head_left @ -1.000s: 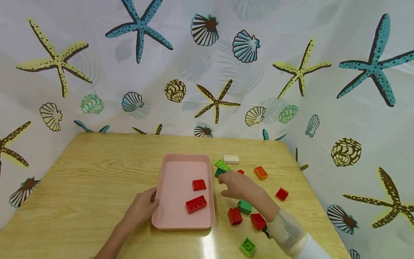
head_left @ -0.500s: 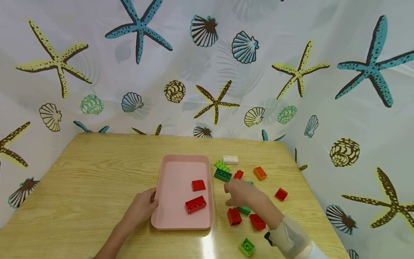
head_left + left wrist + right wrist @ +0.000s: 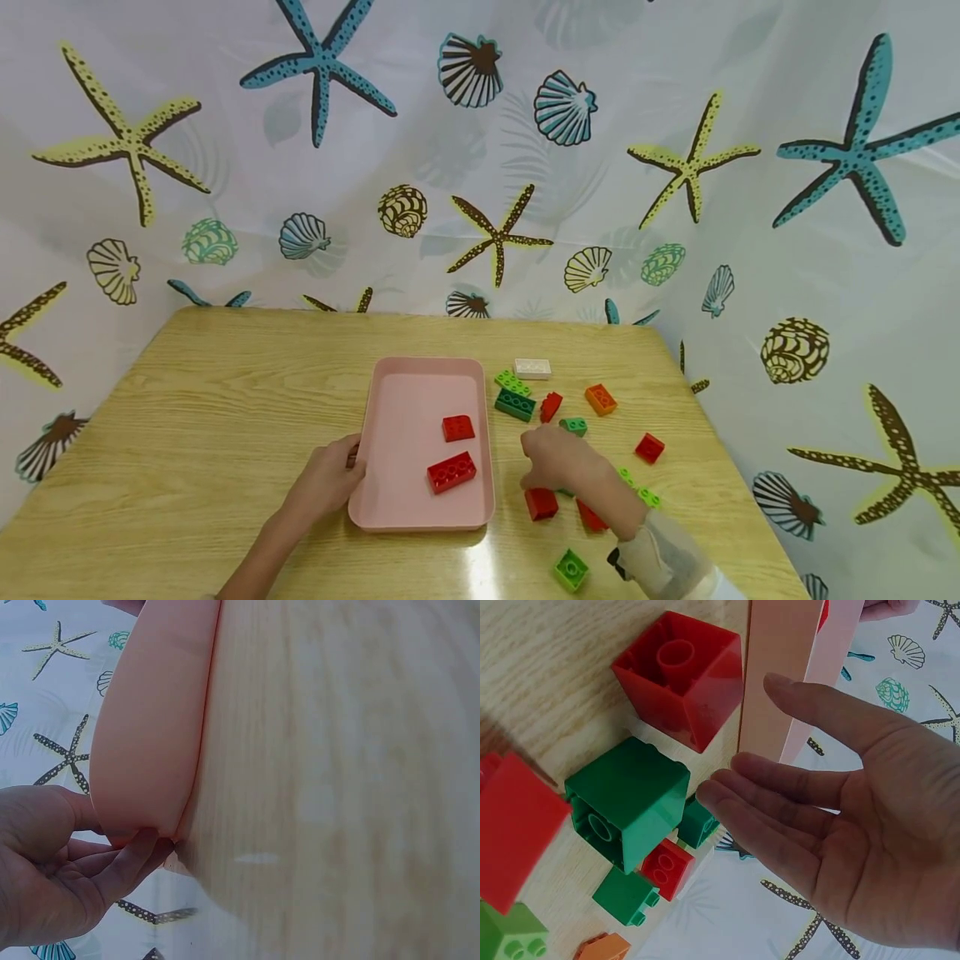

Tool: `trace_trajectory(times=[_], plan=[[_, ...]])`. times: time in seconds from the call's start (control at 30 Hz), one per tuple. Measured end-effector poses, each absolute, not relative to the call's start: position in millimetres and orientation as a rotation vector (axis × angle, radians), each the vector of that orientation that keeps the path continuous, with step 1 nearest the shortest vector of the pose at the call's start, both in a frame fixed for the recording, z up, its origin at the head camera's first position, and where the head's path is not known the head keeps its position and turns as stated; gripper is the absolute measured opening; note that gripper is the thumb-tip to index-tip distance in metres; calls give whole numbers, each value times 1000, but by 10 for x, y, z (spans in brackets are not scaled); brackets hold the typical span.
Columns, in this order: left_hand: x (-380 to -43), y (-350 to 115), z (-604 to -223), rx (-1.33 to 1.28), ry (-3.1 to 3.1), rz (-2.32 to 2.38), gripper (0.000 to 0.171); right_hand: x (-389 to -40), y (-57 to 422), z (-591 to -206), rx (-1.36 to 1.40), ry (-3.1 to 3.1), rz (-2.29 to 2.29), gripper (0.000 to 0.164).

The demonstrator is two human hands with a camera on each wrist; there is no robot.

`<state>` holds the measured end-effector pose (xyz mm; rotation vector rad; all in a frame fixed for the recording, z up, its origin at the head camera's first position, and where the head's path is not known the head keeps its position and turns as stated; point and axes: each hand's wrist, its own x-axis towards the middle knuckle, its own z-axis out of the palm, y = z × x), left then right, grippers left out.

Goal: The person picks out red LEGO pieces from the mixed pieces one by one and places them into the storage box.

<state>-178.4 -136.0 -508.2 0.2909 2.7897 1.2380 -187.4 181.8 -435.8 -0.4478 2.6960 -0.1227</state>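
A shallow pink tray (image 3: 397, 475) lies on the table, holding a long red toy brick (image 3: 452, 472) and a smaller red brick (image 3: 457, 428). My left hand (image 3: 324, 479) pinches the tray's left rim, thumb on one side and fingers curled on the other. Right of the tray, my right hand (image 3: 566, 458) hovers over loose bricks, its palm bare in the right wrist view, fingers extended and touching nothing. Nearest to its fingertips are a red brick (image 3: 712, 697) and a green brick (image 3: 637, 791), both tipped with hollow undersides showing.
Farther back lie a white brick (image 3: 532, 368), a light green brick (image 3: 513, 382), a dark green brick (image 3: 515, 405) and an orange brick (image 3: 601, 399). A red brick (image 3: 649, 448) sits to the right; a light green one (image 3: 572, 571) is near the front. Patterned cloth borders the table.
My right hand has come nearer and down from beside the dark green brick to above the red and green bricks. The left hand keeps its hold on the tray.
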Motion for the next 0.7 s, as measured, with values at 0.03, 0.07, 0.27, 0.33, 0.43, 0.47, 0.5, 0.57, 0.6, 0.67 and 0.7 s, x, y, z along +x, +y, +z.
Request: trace_trajectory(times=[0.03, 0.07, 0.27, 0.33, 0.43, 0.47, 0.5, 0.57, 0.6, 0.67, 0.7], plan=[[-1785, -1360, -5080, 293, 2790, 1238, 39, -1867, 1812, -4359, -436, 2696, -120, 24], [-1786, -1360, -5078, 294, 2791, 1238, 39, -1859, 1808, -4361, -427, 2696, -115, 24], [-1789, -1346, -5072, 274, 2774, 1244, 40, -1824, 1796, -4374, -380, 2688, -89, 25], [-1789, -1343, -5069, 269, 2770, 1246, 40, -1819, 1797, -4381, -373, 2687, -93, 25], [-1789, -1345, -5062, 272, 2772, 1242, 40, -1816, 1796, -4389, -372, 2690, -94, 25], [-1788, -1347, -5060, 278, 2774, 1241, 39, -1816, 1796, -4393, -371, 2689, -91, 24], [-1785, -1348, -5056, 284, 2777, 1240, 39, -1814, 1795, -4397, -373, 2688, -89, 24], [-1782, -1351, -5054, 293, 2775, 1244, 39, -1808, 1791, -4402, -378, 2687, -81, 24], [-1782, -1352, -5056, 293, 2774, 1247, 39, -1802, 1788, -4401, -379, 2685, -80, 24], [-1779, -1355, -5060, 296, 2771, 1253, 39, -1792, 1785, -4408, -388, 2680, -75, 24], [-1779, -1355, -5060, 297, 2770, 1255, 39, -1786, 1783, -4412, -394, 2677, -72, 24]])
